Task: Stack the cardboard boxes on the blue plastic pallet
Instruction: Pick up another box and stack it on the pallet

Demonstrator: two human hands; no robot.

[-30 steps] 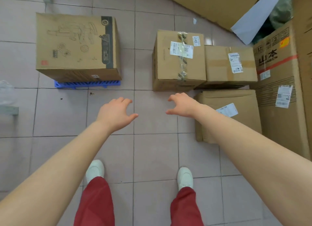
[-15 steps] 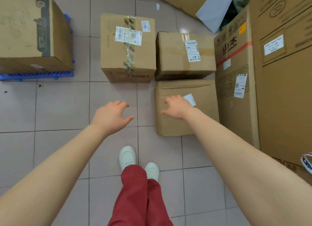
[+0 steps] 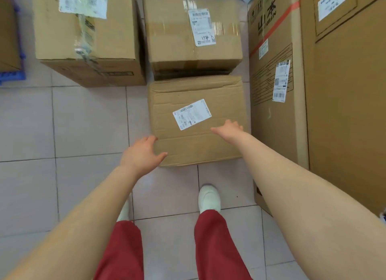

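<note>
the nearest cardboard box (image 3: 200,137) sits on the tiled floor (image 3: 83,123), just in front of the person's white shoe (image 3: 209,199). the left hand (image 3: 142,154) spreads open at its near left corner, the right hand (image 3: 229,130) open over its right edge; neither grips. the blue pallet (image 3: 10,75) lies far left of it, carrying another box (image 3: 8,29).

The person is wearing loose red trousers (image 3: 215,244) and white slip-on shoes (image 3: 209,198) (one mostly hidden behind an arm); both forearms are showing bare, with no sleeves.
</note>
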